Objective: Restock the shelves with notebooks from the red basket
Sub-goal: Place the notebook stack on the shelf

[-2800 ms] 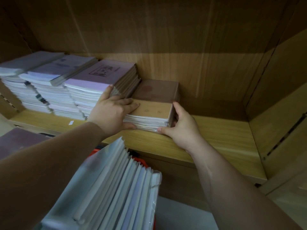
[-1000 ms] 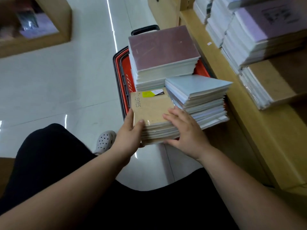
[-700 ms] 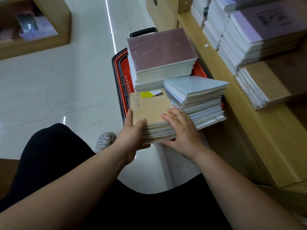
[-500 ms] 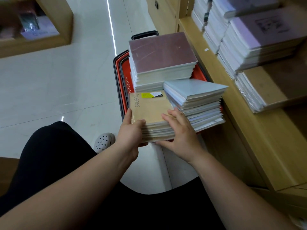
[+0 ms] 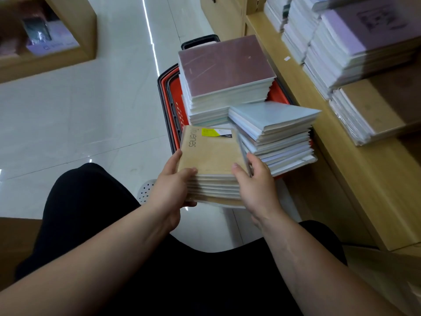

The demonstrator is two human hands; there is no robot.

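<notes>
Left hand (image 5: 169,190) and right hand (image 5: 256,185) gripping the two sides of a tan notebook stack (image 5: 211,165), at the near edge of the red basket (image 5: 169,106), shelf (image 5: 355,179) just beside

Three stacks of notebooks sit at one red basket (image 5: 173,106) in the centre of the frame: one maroon-topped stack (image 5: 225,65), one pale blue stack (image 5: 273,124) and one tan-covered stack (image 5: 211,156), its top cover bearing a single yellow label (image 5: 209,132). Two hands are in frame, the left hand (image 5: 173,190) and the right hand (image 5: 257,185). Along the right edge, at least four more stacks line one shelf (image 5: 364,179): a far white stack (image 5: 274,13), a nearer white stack (image 5: 298,30), a lilac-topped stack (image 5: 364,35) and a tan-topped shelf stack (image 5: 376,110). One perforated white shoe (image 5: 145,190) shows lower centre, and one wooden display box (image 5: 68,58) upper left.
</notes>
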